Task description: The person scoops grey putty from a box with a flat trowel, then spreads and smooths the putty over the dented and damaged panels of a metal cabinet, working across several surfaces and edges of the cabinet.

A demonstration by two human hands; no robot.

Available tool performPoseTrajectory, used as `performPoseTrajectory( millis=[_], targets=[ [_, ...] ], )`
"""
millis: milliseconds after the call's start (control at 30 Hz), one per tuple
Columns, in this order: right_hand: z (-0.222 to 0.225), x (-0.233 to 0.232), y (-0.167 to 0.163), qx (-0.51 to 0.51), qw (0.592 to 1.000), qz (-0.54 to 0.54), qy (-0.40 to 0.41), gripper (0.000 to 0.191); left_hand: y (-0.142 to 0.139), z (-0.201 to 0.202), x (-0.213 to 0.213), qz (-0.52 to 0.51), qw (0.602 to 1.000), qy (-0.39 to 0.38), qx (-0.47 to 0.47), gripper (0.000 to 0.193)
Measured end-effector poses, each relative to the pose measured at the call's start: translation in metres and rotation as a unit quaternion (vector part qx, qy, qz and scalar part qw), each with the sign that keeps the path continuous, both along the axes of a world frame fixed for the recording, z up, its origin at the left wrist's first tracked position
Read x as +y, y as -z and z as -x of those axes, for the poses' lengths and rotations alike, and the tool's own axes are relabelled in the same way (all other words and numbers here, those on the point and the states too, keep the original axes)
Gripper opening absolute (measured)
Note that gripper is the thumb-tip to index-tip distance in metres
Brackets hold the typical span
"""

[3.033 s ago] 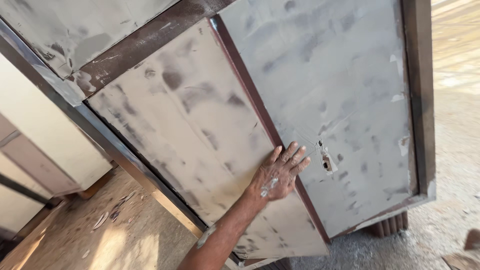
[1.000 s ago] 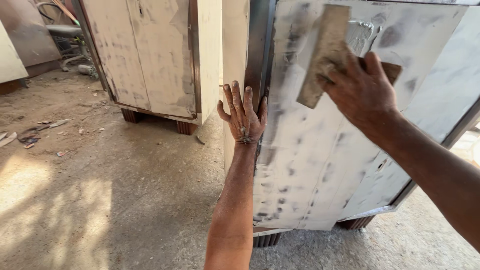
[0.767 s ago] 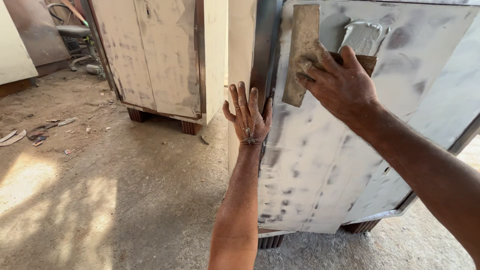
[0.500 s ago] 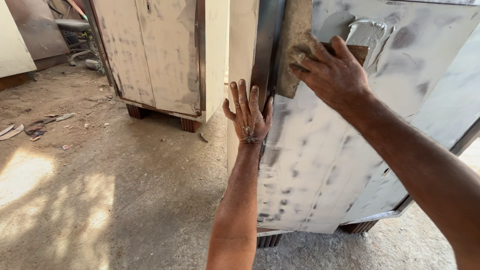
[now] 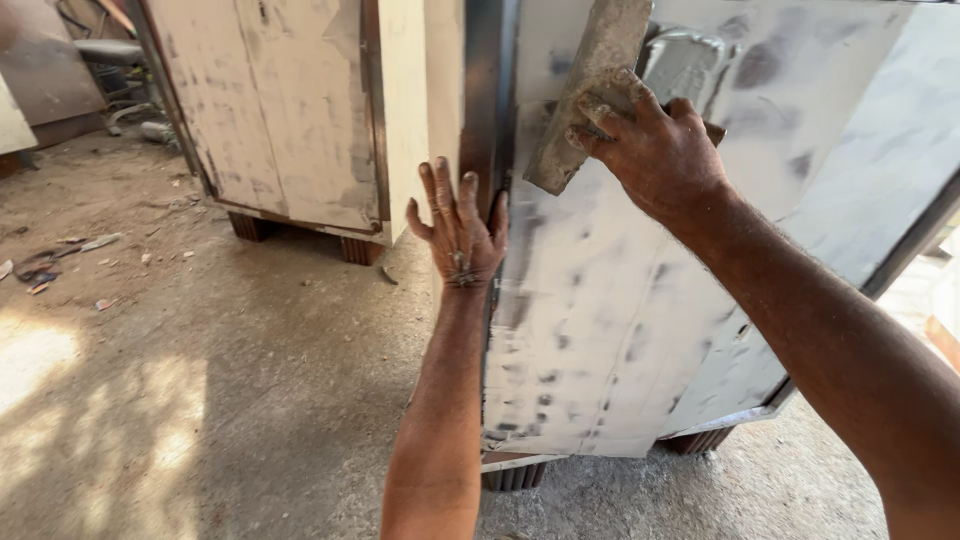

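Left hand flat, right hand (seemingly) clenched.

The cabinet door under my fingers is whitish with grey smudges and streaks, edged by a dark brown frame. My sanding block is dusty grey-brown. The second cabinet behind is cream with brown trim. The floor is dull grey-brown, sun-patched.

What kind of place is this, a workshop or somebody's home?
Most likely a furniture or cabinet finishing workshop. The right hand presses a sanding block against a putty-smeared cabinet, another coated cabinet stands behind, and the concrete floor is dusty.
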State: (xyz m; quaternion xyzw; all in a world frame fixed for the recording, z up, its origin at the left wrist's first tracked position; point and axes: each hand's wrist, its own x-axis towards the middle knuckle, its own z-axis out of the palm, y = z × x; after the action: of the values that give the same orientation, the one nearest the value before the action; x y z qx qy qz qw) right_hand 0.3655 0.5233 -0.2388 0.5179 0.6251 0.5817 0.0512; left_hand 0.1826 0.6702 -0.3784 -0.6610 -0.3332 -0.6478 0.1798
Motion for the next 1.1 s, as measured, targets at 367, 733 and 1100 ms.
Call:
performPoseTrajectory(
  millis=[367, 733, 1100],
  targets=[
    [-0.067, -0.055, 0.004, 0.091, 0.996, -0.018, 0.011, 0.043, 0.009, -0.005, 0.010, -0.026, 1.000, -0.004, -0.008, 0.073],
    [-0.185, -0.098, 0.002, 0.089, 0.995, -0.049, 0.011, 0.043, 0.026, -0.006, 0.009, -0.017, 0.999, 0.026, 0.014, 0.065],
    [-0.244, -0.142, 0.020, 0.286, 0.948, -0.098, 0.097, 0.061, 0.025, -0.007, 0.009, -0.014, 1.000, 0.004, 0.021, 0.063]
  ],
)
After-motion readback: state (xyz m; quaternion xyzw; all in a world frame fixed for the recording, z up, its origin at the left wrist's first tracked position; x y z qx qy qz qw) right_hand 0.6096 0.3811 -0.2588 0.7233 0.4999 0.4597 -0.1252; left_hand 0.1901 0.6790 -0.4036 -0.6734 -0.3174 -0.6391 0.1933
